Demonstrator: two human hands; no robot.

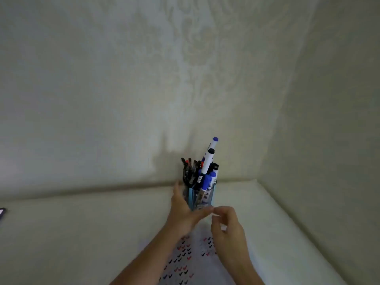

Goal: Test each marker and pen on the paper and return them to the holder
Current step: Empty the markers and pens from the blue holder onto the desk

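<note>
1. My left fingers (176, 190) lie up the left side of the holder (203, 199), and the thumb lies across its front near the base. So my left hand (182, 214) grips the holder and steadies it.
2. My right hand (229, 227) hovers just right of the holder's base, fingers loosely curled. I see nothing held in them, and the forefinger tip almost meets my left thumb.
3. The holder stands upright near the far corner of the table (61, 233), close to the wall. It is packed, with a cluster of dark pens (191, 171) on the left and fat markers (207, 162) on the right. The tallest marker is blue-capped and leans right.
4. The paper (185, 258) lies under my forearms, nearer me than the holder, and is covered in rows of red, black and blue ticks.
5. With everything in the holder and so many ticks down, I judge I'm between pens or near the end. If one is untested, my right hand must rise and pinch a single top from that crowd while the left stops the holder tipping.
</note>
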